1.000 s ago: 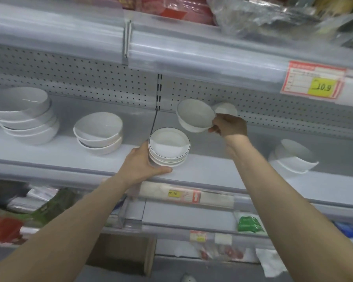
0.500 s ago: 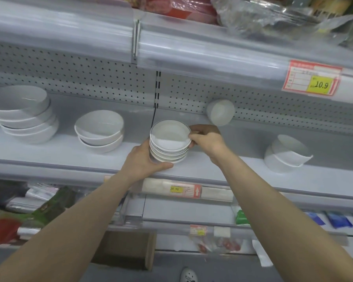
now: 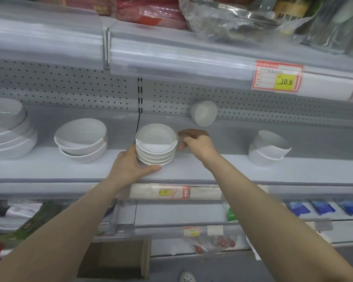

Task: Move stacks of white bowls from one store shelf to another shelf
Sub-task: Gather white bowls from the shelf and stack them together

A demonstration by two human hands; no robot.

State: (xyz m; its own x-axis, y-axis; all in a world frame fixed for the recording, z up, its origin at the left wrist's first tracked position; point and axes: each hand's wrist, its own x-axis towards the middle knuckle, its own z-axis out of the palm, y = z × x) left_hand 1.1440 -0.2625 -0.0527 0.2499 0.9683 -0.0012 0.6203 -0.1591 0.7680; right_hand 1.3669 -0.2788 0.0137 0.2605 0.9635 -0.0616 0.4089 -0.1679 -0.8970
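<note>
A short stack of small white bowls with thin dark rims (image 3: 156, 144) stands mid-shelf on the grey shelf (image 3: 232, 171). My left hand (image 3: 130, 165) wraps the stack's lower left side, thumb along its base. My right hand (image 3: 194, 142) hovers at the stack's right rim, fingers curled and slightly apart, holding nothing. One white bowl (image 3: 204, 112) lies on its side against the pegboard behind my right hand.
Two nested white bowls (image 3: 82, 139) sit left of the stack, with a taller pile of bigger bowls (image 3: 6, 129) at the far left. Two tilted bowls (image 3: 269, 148) rest to the right. The upper shelf edge carries a 10.9 price tag (image 3: 277, 78); packaged goods fill the lower shelves.
My right hand carried a white bowl down from near the pegboard, set it on top of the stack, and let go. My left hand stayed on the stack.
</note>
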